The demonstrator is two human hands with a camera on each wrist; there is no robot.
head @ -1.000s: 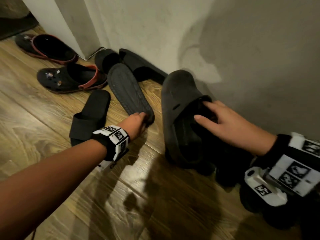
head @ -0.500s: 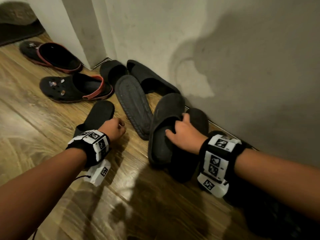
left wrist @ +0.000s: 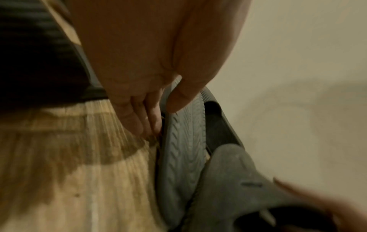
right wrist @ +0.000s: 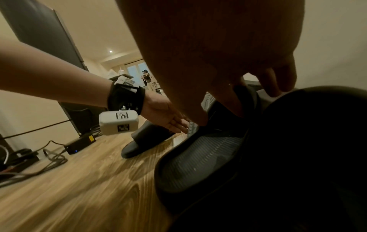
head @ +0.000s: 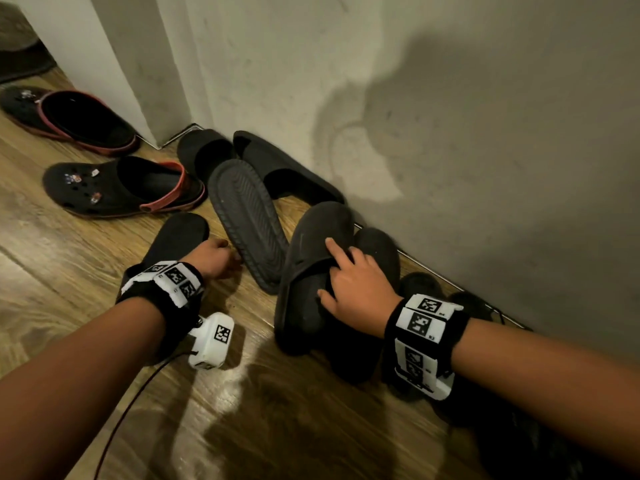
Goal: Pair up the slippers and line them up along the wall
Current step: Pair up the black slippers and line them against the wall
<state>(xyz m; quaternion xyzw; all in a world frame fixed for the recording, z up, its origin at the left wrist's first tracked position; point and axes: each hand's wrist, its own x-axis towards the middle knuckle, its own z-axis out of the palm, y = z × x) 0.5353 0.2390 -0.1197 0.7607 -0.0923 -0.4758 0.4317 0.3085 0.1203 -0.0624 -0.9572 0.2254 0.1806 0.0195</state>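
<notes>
My right hand (head: 341, 271) grips the strap of a dark grey slipper (head: 304, 306), thumb in its opening, fingers over the top. The slipper (right wrist: 208, 158) lies on the floor beside a matching one (head: 379, 258) next to the wall. My left hand (head: 216, 258) pinches the near edge of an overturned black slipper (head: 247, 216), thumb on its ribbed sole (left wrist: 182, 157) and fingers (left wrist: 143, 122) under the rim. Another black slide (head: 183, 237) lies partly hidden under my left wrist. Two more black slides (head: 277, 168) lie in the corner.
Two black clogs with red trim (head: 121, 185) (head: 69, 116) lie at the left, past a wall corner (head: 152, 98). The wall (head: 450, 133) runs along the right. Cables and a power brick (right wrist: 79, 144) lie on the wooden floor behind my left arm.
My right hand has brought the grey slipper down beside its mate at the wall. My left hand let go of the overturned slipper, drew back, then reached to its edge again.
</notes>
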